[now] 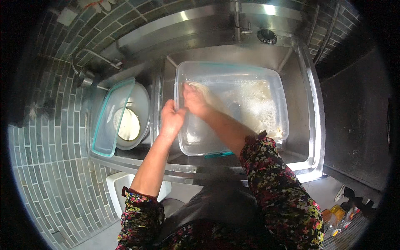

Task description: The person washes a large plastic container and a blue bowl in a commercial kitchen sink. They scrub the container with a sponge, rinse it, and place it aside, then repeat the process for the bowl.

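A large clear plastic container lies in the right basin of a stainless steel sink, with suds and cloudy water inside. My left hand grips the container's left rim, thumb near the edge. Inside the container, close to its left wall, is my right hand, blurred; a pale, blurred patch lies beside it, and whether the hand holds something I cannot tell. Under the container's near edge shows a teal strip. A clear lid with a teal rim leans in the left basin against a round white bowl.
A faucet and a black drain strainer are at the sink's back. A bent tap reaches over the left basin. Below the sink's front edge stands a white bin; bottles are on the floor at lower right.
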`<control>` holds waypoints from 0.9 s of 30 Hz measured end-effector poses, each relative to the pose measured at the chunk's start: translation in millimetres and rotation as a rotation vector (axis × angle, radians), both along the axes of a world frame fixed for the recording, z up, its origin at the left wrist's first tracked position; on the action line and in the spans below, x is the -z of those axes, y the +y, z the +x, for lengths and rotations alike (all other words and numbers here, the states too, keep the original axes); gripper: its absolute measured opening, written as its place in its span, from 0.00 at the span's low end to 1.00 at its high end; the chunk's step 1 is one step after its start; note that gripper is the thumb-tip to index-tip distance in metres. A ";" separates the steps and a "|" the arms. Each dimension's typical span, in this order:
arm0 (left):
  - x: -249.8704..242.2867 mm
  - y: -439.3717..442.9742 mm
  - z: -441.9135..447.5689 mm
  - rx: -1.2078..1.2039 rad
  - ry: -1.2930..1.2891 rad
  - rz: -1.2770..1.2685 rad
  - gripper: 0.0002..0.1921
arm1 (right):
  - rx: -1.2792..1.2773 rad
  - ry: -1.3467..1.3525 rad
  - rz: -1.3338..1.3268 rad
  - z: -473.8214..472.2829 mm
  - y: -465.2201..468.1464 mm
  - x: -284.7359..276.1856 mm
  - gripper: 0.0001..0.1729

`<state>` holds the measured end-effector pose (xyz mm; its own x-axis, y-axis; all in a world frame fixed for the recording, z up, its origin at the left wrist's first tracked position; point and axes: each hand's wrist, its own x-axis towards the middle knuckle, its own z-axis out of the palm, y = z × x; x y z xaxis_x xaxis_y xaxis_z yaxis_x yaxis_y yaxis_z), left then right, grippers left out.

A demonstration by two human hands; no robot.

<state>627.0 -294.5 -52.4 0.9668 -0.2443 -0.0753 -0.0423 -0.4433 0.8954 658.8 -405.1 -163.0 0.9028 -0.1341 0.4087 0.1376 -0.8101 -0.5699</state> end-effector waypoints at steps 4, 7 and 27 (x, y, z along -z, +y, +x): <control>4.7 -1.6 -1.5 0.022 -0.037 0.003 0.05 | 0.071 0.176 0.017 -23.3 -70.2 -15.3 0.13; 1.7 -3.5 -4.1 -0.002 -0.009 -0.028 0.04 | 0.280 0.414 -0.089 -24.9 -85.7 -14.9 0.11; -8.0 -12.7 17.4 0.073 0.057 0.010 0.07 | -0.472 0.617 0.294 -86.8 13.9 -24.4 0.14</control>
